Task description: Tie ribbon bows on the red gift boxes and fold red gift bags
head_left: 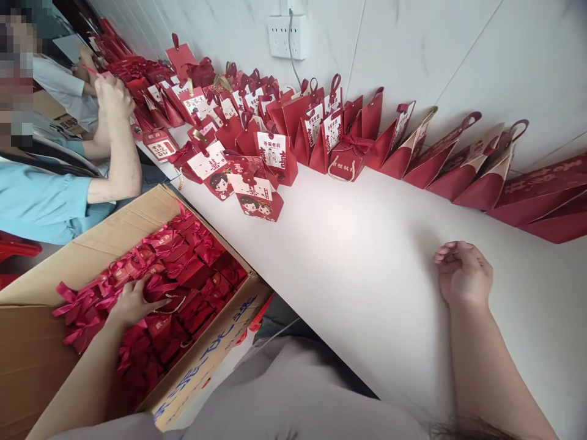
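Down in the cardboard box, my left hand (132, 304) has its thumb and fingers around a small red gift box (172, 296) with a ribbon bow and a gold rope handle. Many similar red boxes with pink-red bows lie packed around it. Above the white table (339, 256), on the right, my right hand (465, 275) is loosely closed, its fingers curled in and nothing visible in them. Nearest the middle of the table stand red paper gift boxes with a cartoon couple (259, 206), beside a bowed red box with a rope handle (343, 162).
The cardboard box (206, 360) stands against the table's left edge. Red gift bags (486, 177) with loop handles line the wall, clustering more thickly toward the back left. A power socket (288, 38) with a cable is on the wall. A co-worker's raised forearm (117, 140) is at the left.
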The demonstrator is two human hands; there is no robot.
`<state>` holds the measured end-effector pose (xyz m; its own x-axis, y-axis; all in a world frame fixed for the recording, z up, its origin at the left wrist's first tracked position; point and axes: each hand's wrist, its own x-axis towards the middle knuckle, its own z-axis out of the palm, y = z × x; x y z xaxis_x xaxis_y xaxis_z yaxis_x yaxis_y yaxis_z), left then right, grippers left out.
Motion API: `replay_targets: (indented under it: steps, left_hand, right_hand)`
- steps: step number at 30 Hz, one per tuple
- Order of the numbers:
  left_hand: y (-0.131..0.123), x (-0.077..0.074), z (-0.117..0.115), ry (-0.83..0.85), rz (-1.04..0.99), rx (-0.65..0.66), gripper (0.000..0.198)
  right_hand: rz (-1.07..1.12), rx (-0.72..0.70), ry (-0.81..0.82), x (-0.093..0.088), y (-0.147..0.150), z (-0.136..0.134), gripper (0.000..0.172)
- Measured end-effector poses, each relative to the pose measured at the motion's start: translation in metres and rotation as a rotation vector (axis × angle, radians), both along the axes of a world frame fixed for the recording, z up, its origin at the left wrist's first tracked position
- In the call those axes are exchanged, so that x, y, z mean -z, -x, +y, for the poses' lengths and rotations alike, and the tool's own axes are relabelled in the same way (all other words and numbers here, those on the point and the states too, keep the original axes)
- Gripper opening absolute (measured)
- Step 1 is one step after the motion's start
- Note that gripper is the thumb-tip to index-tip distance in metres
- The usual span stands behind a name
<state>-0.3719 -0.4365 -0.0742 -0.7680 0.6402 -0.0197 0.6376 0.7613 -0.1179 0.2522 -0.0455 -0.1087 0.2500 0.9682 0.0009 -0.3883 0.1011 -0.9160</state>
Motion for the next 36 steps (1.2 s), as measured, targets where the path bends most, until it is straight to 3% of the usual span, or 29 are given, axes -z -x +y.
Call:
replay_targets:
  steps: [3,7,10,15,21,25,28,31,33,36]
  left_hand:
    - [0.008,0.021,-0.006,0.054,-0.07,0.043,0.09]
    - [-0.009,0.05,-0.019,-0.068,-0.064,0.06,0.102]
    - [-0.015,0.063,-0.027,-0.132,-0.104,0.107,0.113]
    - [-0.002,0.068,-0.032,-0.175,-0.164,0.26,0.104]
    - [0.01,0.069,-0.03,-0.056,-0.172,0.188,0.102]
    - [0.011,0.055,-0.028,0.057,-0.125,0.221,0.089]
    - [0.0,0.039,-0.006,-0.021,-0.07,0.313,0.071]
    - [-0.022,0.03,0.042,-0.098,-0.016,0.413,0.062]
    - [-0.038,0.034,0.079,-0.105,0.007,0.501,0.063]
    - [-0.049,0.05,0.124,-0.09,0.052,0.565,0.067]
  right_hand:
    - [-0.019,-0.008,-0.011,0.002,0.0,0.001,0.017]
    - [-0.052,-0.018,-0.002,0.004,0.0,0.001,0.016]
    - [-0.075,-0.026,-0.011,0.004,0.001,0.001,0.015]
    - [-0.107,-0.037,-0.014,0.004,0.002,0.0,0.016]
    - [-0.148,-0.047,0.003,0.005,0.002,0.001,0.017]
    - [-0.177,-0.062,0.03,0.003,0.002,-0.001,0.017]
    - [-0.197,-0.075,0.047,0.002,0.004,-0.002,0.016]
    - [-0.218,-0.084,0.052,0.002,0.005,-0.003,0.018]
    - [-0.231,-0.094,0.056,0.001,0.005,-0.003,0.019]
    - [-0.242,-0.109,0.059,0.0,0.006,-0.004,0.021]
